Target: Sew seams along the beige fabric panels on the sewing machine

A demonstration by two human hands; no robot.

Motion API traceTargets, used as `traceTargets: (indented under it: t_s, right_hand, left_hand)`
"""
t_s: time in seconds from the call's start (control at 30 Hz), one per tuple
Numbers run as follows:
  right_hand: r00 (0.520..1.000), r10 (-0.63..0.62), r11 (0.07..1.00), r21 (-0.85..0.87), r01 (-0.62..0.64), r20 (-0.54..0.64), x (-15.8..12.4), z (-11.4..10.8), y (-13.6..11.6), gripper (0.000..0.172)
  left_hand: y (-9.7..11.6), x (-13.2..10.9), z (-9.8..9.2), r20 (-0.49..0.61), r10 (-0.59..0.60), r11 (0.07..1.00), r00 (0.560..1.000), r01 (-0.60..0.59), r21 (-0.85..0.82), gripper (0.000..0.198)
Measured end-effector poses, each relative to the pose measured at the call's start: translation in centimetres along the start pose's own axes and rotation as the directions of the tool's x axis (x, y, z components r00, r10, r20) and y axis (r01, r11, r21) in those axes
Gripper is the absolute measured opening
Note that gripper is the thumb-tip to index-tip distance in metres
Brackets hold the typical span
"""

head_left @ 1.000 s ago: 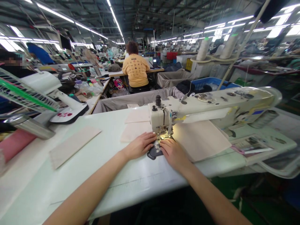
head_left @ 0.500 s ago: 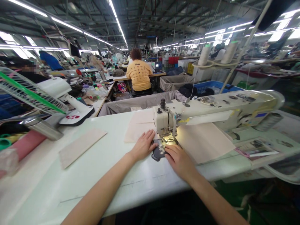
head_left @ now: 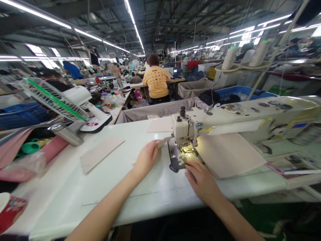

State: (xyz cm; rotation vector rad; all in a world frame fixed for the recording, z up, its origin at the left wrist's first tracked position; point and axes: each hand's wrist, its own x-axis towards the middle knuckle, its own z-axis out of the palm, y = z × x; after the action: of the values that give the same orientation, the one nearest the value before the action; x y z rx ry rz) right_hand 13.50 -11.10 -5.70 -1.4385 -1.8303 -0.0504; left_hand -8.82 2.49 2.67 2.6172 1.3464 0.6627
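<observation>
My left hand (head_left: pixel 146 159) has drawn back, pinching a soft pale fabric strip (head_left: pixel 163 142); my right hand (head_left: pixel 202 180) lies open beside the limp dark printed piece (head_left: pixel 175 160), just in front of the sewing machine (head_left: pixel 184 129).

Two hands (head_left: pixel 173 170) reach in at 6 o'clock, beside one dark fabric piece (head_left: pixel 178 159). Four pale fabric panels (head_left: pixel 99 154) lie on the table. One sewing machine (head_left: pixel 240 117) stands at 2 o'clock, two thread cones (head_left: pixel 229 58) at 1 o'clock, one electric fan (head_left: pixel 54 99) at 10 o'clock, and one seated worker (head_left: pixel 156 80) at 12 o'clock.
</observation>
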Motion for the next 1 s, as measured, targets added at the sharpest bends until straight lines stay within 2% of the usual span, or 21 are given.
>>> traceTargets:
  t_s: [0.03,0.07,0.1,0.13,0.17,0.2,0.23,0.27,0.3,0.37,0.43,0.53,0.63,0.7,0.77,0.83,0.9,1.0]
  right_hand:
    - [1.0,0.001,1.0,0.001,-0.001,-0.001,0.0,0.0,-0.1,0.022]
    - [1.0,0.004,1.0,0.002,-0.004,-0.002,0.0,0.0,-0.1,0.022]
    - [1.0,0.009,1.0,0.005,-0.009,-0.002,0.0,0.0,-0.2,0.022]
    - [1.0,0.015,1.0,0.011,-0.015,-0.003,0.0,0.1,-0.2,0.022]
    - [1.0,0.02,1.0,0.021,-0.02,-0.006,-0.1,0.1,-0.2,0.023]
    - [1.0,0.027,0.999,0.038,-0.027,-0.011,-0.1,0.1,-0.1,0.023]
    - [0.999,0.039,0.998,0.059,-0.037,-0.02,-0.1,0.1,0.1,0.024]
    - [0.998,0.058,0.995,0.084,-0.055,-0.031,-0.1,0.0,0.4,0.024]
    - [0.995,0.087,0.991,0.11,-0.081,-0.044,0.1,-0.1,0.6,0.025]
    - [0.984,0.16,0.977,0.152,-0.147,-0.077,0.5,-0.7,0.8,0.026]
    - [0.972,0.211,0.967,0.164,-0.193,-0.103,1.5,-1.3,0.0,0.025]
    - [0.985,0.155,0.981,0.133,-0.144,-0.073,3.3,-1.3,-3.3,0.028]
    - [0.996,-0.019,0.986,0.166,0.005,0.085,4.4,0.5,-7.0,0.037]
    - [0.98,-0.066,0.991,0.124,0.042,0.19,4.3,2.1,-7.9,0.044]
    - [0.97,-0.021,0.999,0.034,0.013,0.242,3.4,3.1,-7.1,0.05]
    - [0.974,0.045,0.998,-0.046,-0.036,0.22,2.2,3.1,-5.1,0.046]
    - [0.984,0.063,0.996,-0.075,-0.051,0.167,1.1,2.2,-2.6,0.043]
    - [0.987,0.0,0.999,-0.04,0.006,0.162,0.5,0.4,-0.3,0.04]
  left_hand:
    - [-0.4,0.1,-0.6,-0.153,-0.102,0.992,0.983,0.09,-0.087,0.033]
    - [-0.8,0.1,-1.2,-0.302,-0.211,0.969,0.93,0.159,-0.188,0.037]
    - [-1.2,0.0,-1.6,-0.419,-0.297,0.943,0.858,0.195,-0.27,0.045]
    - [-1.6,-0.2,-1.7,-0.492,-0.333,0.932,0.804,0.201,-0.303,0.055]
    - [-1.9,-0.6,-1.7,-0.516,-0.304,0.946,0.801,0.189,-0.265,0.066]
    - [-2.1,-1.1,-1.6,-0.489,-0.229,0.971,0.842,0.162,-0.176,0.073]
    - [-2.3,-1.6,-1.2,-0.406,-0.126,0.992,0.905,0.11,-0.061,0.075]
    - [-2.2,-2.2,-0.9,-0.269,-0.016,0.999,0.963,0.029,0.045,0.073]
    - [-2.0,-2.7,-0.6,-0.11,0.073,0.991,0.991,-0.06,0.118,0.069]
    - [-1.3,-3.7,-0.1,0.159,0.159,0.965,0.974,-0.187,0.182,0.056]
    - [-0.3,-4.4,0.3,0.28,0.172,0.952,0.945,-0.232,0.2,0.046]
    - [0.8,-5.4,1.2,0.275,0.25,0.941,0.928,-0.3,0.155,0.053]
    - [0.7,-6.5,2.7,0.246,0.367,0.916,0.897,-0.395,0.071,0.063]
    - [0.1,-7.0,3.4,0.265,0.388,0.906,0.883,-0.419,0.068,0.064]
    - [-0.3,-7.4,3.4,0.294,0.374,0.906,0.88,-0.414,0.088,0.063]
    - [-0.2,-7.3,2.9,0.314,0.354,0.91,0.881,-0.402,0.1,0.062]
    - [0.6,-6.8,2.6,0.31,0.313,0.926,0.898,-0.361,0.11,0.057]
    - [2.6,-5.4,3.0,0.244,0.203,0.961,0.948,-0.241,0.135,0.042]
